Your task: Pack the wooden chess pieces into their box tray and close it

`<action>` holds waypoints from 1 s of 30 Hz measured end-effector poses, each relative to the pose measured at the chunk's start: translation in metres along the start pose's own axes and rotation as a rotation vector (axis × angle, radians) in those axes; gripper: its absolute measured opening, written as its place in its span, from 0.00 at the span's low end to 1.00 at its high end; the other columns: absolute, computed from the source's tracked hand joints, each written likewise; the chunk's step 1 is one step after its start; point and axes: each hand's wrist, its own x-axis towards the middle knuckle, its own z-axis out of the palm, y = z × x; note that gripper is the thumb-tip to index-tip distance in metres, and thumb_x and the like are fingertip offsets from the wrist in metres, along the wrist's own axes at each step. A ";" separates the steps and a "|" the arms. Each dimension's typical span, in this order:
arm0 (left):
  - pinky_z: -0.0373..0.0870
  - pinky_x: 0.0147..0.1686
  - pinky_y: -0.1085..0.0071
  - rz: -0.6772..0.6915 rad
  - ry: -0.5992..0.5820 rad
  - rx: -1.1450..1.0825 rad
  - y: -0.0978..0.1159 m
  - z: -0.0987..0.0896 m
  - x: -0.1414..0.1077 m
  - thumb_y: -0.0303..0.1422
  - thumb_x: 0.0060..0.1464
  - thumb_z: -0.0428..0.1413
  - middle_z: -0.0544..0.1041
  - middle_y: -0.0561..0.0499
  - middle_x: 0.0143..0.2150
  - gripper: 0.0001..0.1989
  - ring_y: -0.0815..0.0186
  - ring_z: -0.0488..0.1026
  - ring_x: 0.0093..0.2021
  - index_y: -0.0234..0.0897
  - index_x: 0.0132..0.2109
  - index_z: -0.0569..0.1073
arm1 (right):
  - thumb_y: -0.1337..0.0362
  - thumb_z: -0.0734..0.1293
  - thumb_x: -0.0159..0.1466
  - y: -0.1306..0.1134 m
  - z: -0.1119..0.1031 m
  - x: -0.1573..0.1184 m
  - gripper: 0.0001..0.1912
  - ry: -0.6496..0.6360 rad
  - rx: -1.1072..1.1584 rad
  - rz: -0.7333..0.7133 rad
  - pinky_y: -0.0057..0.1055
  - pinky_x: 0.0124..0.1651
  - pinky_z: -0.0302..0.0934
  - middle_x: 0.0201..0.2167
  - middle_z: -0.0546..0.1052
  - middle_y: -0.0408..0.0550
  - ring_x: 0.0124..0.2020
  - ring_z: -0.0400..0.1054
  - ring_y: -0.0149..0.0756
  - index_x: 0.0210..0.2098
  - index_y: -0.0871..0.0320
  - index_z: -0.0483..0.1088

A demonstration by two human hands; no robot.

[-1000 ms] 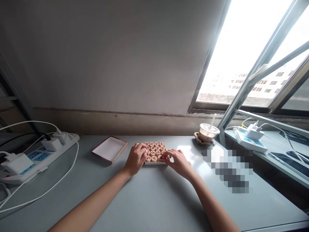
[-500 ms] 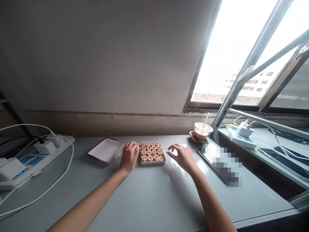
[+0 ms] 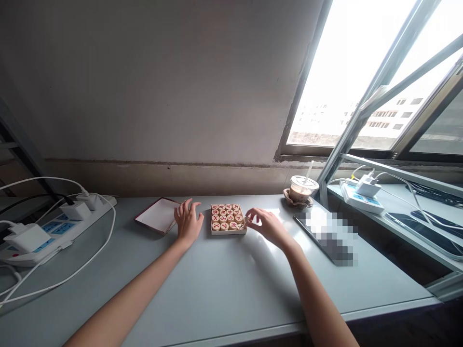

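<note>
A shallow box (image 3: 227,232) of round xiangqi pieces (image 3: 227,217), pale with red characters, sits in the middle of the desk. My left hand (image 3: 188,221) is left of the box, fingers spread and holding nothing. It partly covers the right side of the upturned box lid (image 3: 157,216), white inside with a dark red rim. At the box's right edge is my right hand (image 3: 265,225), its thumb and index finger curled close together. What lies between those fingertips is too small to make out.
A lidded drink cup (image 3: 304,187) with a straw stands in a cardboard holder at the back right. Nearer lies a phone (image 3: 314,243), partly blurred out. A power strip (image 3: 83,217) with chargers and looping cables occupies the left. A metal frame post (image 3: 334,161) rises beyond the cup.
My left hand has moved left, away from the box, and its fingers have spread. My right hand has come in to the box's right edge, thumb and index finger drawing together.
</note>
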 end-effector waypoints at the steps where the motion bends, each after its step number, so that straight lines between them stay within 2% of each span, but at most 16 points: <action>1: 0.49 0.58 0.49 0.005 0.015 0.022 -0.002 -0.002 0.000 0.27 0.51 0.50 0.65 0.43 0.56 0.15 0.53 0.59 0.58 0.39 0.47 0.68 | 0.55 0.62 0.63 -0.005 0.004 0.001 0.09 0.025 -0.022 -0.035 0.31 0.40 0.55 0.34 0.74 0.43 0.35 0.67 0.34 0.37 0.52 0.68; 6: 0.53 0.58 0.51 0.046 0.067 0.095 -0.010 -0.006 0.001 0.23 0.49 0.49 0.58 0.37 0.62 0.22 0.51 0.53 0.63 0.34 0.53 0.64 | 0.53 0.63 0.62 -0.012 0.014 0.000 0.11 0.045 -0.123 -0.084 0.34 0.42 0.54 0.36 0.74 0.45 0.39 0.66 0.38 0.36 0.52 0.70; 9: 0.50 0.59 0.51 0.054 0.077 0.102 -0.012 -0.007 0.003 0.22 0.50 0.47 0.51 0.35 0.65 0.28 0.50 0.46 0.66 0.31 0.60 0.56 | 0.52 0.63 0.62 -0.009 0.013 -0.002 0.12 0.058 -0.091 -0.082 0.35 0.43 0.55 0.40 0.73 0.46 0.43 0.65 0.39 0.39 0.51 0.71; 12: 0.49 0.59 0.50 -0.028 0.052 0.083 -0.019 -0.011 0.008 0.28 0.52 0.50 0.51 0.31 0.65 0.35 0.49 0.45 0.66 0.27 0.65 0.45 | 0.52 0.62 0.62 -0.009 0.011 -0.003 0.12 0.037 -0.058 -0.079 0.36 0.44 0.55 0.40 0.72 0.47 0.43 0.65 0.39 0.40 0.50 0.71; 14: 0.51 0.58 0.49 -0.122 -0.024 0.106 -0.030 -0.015 0.012 0.33 0.52 0.53 0.55 0.27 0.63 0.40 0.46 0.48 0.65 0.23 0.65 0.43 | 0.53 0.62 0.63 -0.008 0.012 -0.003 0.11 0.001 -0.029 -0.096 0.36 0.45 0.55 0.39 0.72 0.46 0.41 0.65 0.38 0.39 0.50 0.71; 16: 0.53 0.57 0.48 -0.181 -0.145 0.167 -0.042 -0.018 0.015 0.36 0.52 0.53 0.59 0.25 0.60 0.37 0.43 0.53 0.62 0.22 0.63 0.49 | 0.54 0.61 0.63 -0.008 0.013 -0.003 0.11 -0.004 0.002 -0.107 0.36 0.46 0.56 0.39 0.72 0.46 0.42 0.65 0.37 0.39 0.50 0.71; 17: 0.56 0.55 0.49 -0.173 -0.216 0.198 -0.048 -0.020 0.015 0.36 0.53 0.52 0.61 0.26 0.59 0.31 0.43 0.57 0.61 0.23 0.61 0.56 | 0.54 0.61 0.63 -0.007 0.013 -0.003 0.11 0.001 0.019 -0.107 0.36 0.46 0.56 0.40 0.71 0.46 0.42 0.65 0.37 0.39 0.50 0.71; 19: 0.63 0.49 0.52 -0.110 -0.342 0.247 -0.056 -0.022 0.015 0.32 0.57 0.47 0.67 0.28 0.54 0.17 0.44 0.64 0.55 0.27 0.50 0.69 | 0.54 0.61 0.63 -0.006 0.012 -0.004 0.11 0.011 0.048 -0.107 0.36 0.46 0.56 0.40 0.71 0.46 0.42 0.65 0.37 0.40 0.50 0.71; 21: 0.68 0.42 0.57 -0.036 -0.379 0.269 -0.056 -0.025 0.015 0.27 0.58 0.41 0.73 0.31 0.46 0.15 0.47 0.71 0.48 0.30 0.41 0.73 | 0.53 0.61 0.63 -0.005 0.011 -0.004 0.12 0.019 0.078 -0.107 0.37 0.46 0.57 0.40 0.71 0.46 0.42 0.65 0.37 0.40 0.50 0.71; 23: 0.69 0.37 0.61 0.012 -0.313 0.223 -0.048 -0.032 0.017 0.26 0.58 0.39 0.75 0.34 0.39 0.16 0.51 0.74 0.40 0.31 0.40 0.72 | 0.54 0.61 0.63 -0.004 0.011 -0.003 0.11 0.047 0.107 -0.109 0.37 0.47 0.58 0.40 0.71 0.45 0.42 0.65 0.37 0.39 0.50 0.71; 25: 0.68 0.34 0.65 0.055 -0.183 0.053 -0.033 -0.045 0.020 0.32 0.60 0.42 0.76 0.38 0.36 0.14 0.55 0.75 0.35 0.33 0.41 0.72 | 0.57 0.61 0.63 -0.006 0.011 -0.001 0.10 0.103 0.145 -0.104 0.37 0.47 0.58 0.40 0.70 0.46 0.43 0.65 0.38 0.40 0.51 0.70; 27: 0.67 0.32 0.69 0.062 -0.015 -0.243 -0.013 -0.060 0.024 0.41 0.59 0.47 0.76 0.44 0.32 0.15 0.59 0.74 0.32 0.35 0.41 0.71 | 0.58 0.61 0.63 -0.008 0.012 0.002 0.11 0.168 0.243 -0.073 0.37 0.47 0.60 0.43 0.69 0.48 0.43 0.65 0.38 0.43 0.51 0.69; 30: 0.68 0.30 0.74 -0.128 0.231 -0.848 0.021 -0.077 0.026 0.48 0.56 0.48 0.74 0.48 0.32 0.18 0.64 0.73 0.32 0.35 0.39 0.69 | 0.53 0.60 0.62 -0.013 0.016 0.007 0.21 0.230 0.552 0.055 0.36 0.43 0.63 0.51 0.65 0.52 0.43 0.66 0.38 0.52 0.52 0.63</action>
